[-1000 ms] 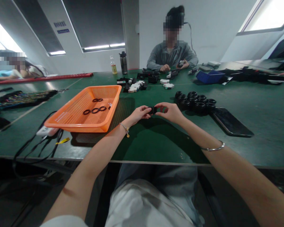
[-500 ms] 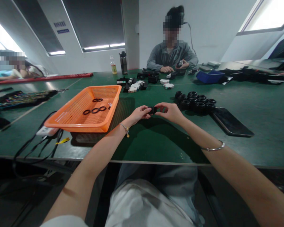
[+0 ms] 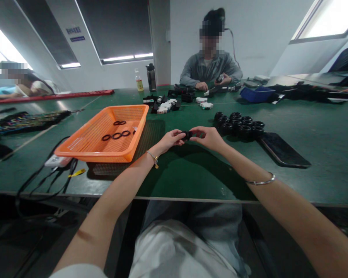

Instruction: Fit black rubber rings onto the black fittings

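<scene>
A small black cylindrical part (image 3: 186, 135) is held just above the green table between both hands. My left hand (image 3: 171, 140) pinches it from the left with thumb and fingers. From the right, my right hand (image 3: 208, 137) grips its other end with thumb and fingertips. The fingers cover much of the part, so its exact kind cannot be made out. Several black round parts with hollow tops (image 3: 240, 124) stand grouped to the right of my right hand. On the left, an orange basket (image 3: 95, 154) holds several black rings (image 3: 116, 136).
A black phone (image 3: 284, 150) lies right of the round parts. White and black pieces (image 3: 167, 105) lie farther back, before two bottles (image 3: 151, 77). Cables (image 3: 46, 181) hang over the front edge at left. Across the table sits a person (image 3: 210, 65); a blue bin (image 3: 256, 94) is at back right.
My hands stay almost in place, both still on the black part, which is turned very slightly. The person opposite has shifted a hand a little.
</scene>
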